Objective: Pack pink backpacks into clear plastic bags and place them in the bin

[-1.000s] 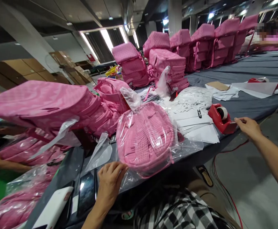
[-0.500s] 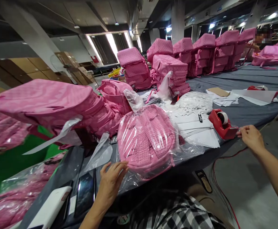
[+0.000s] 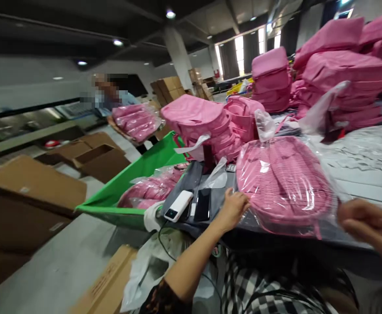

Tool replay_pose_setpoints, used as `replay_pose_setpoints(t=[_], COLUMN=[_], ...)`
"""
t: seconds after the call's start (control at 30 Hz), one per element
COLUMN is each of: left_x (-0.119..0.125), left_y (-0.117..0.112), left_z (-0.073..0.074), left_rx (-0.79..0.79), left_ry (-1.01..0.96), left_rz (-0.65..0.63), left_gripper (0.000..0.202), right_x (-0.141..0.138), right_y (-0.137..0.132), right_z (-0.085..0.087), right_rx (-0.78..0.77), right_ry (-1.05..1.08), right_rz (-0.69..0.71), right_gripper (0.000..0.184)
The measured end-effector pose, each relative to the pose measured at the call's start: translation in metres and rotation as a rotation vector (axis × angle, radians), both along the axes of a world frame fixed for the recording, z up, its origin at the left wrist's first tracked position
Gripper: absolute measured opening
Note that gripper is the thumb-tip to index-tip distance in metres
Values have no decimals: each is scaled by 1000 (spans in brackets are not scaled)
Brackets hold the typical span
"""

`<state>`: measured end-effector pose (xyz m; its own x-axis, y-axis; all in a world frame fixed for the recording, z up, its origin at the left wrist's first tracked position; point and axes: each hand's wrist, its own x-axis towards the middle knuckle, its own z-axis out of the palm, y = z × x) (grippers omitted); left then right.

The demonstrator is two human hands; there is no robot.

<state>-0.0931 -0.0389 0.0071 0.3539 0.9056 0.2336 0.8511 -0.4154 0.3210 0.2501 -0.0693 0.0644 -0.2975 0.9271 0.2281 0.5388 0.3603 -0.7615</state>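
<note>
A pink backpack in a clear plastic bag lies on the grey table in front of me. My left hand presses on the bag's near left edge, fingers curled on the plastic. My right hand is at the bag's right side, blurred by motion, its fingers hard to make out. A white power bank and a black phone lie just left of my left hand.
A green bin holding bagged pink backpacks stands left of the table. Stacks of pink backpacks fill the far table. Brown cartons lie on the floor at left. Another person carries bagged backpacks beyond the bin.
My view has swung to the left. My right hand left the red tape dispenser and came back beside the bagged backpack. My left hand stays on the bag's edge.
</note>
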Motion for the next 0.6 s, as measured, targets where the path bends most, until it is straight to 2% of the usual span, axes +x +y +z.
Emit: replay_pose_setpoints(t=[0.07, 0.1, 0.13, 0.17, 0.23, 0.33, 0.4, 0.5, 0.6], left_x=[0, 0, 0, 1, 1, 0, -1, -2, 0], left_y=[1, 1, 0, 0, -1, -1, -1, 1, 1], left_z=[2, 3, 3, 2, 1, -3, -5, -6, -7], left_rx=[-10, -14, -14, -10, 9, 44, 54, 58, 54], left_ry=[14, 24, 34, 42, 50, 36, 21, 4, -1], left_rz=[-6, -10, -14, -17, -24, -27, -31, -44, -49], left_gripper=[7, 8, 8, 9, 11, 13, 12, 13, 13], right_x=[-53, -79, -103, -123, -147, -146, -131, -114, -125], right_y=[18, 27, 37, 48, 71, 102, 112, 101, 72], right_z=[5, 6, 6, 6, 5, 7, 10, 10, -2], right_rx=[34, 72, 126, 173, 202, 93, 69, 186, 284], right_ry=[-218, -348, -493, -638, -847, -912, -866, -752, -711], right_rz=[413, 544, 600, 602, 513, 370, 288, 253, 351], right_gripper=[39, 30, 23, 16, 2, 28, 31, 21, 11])
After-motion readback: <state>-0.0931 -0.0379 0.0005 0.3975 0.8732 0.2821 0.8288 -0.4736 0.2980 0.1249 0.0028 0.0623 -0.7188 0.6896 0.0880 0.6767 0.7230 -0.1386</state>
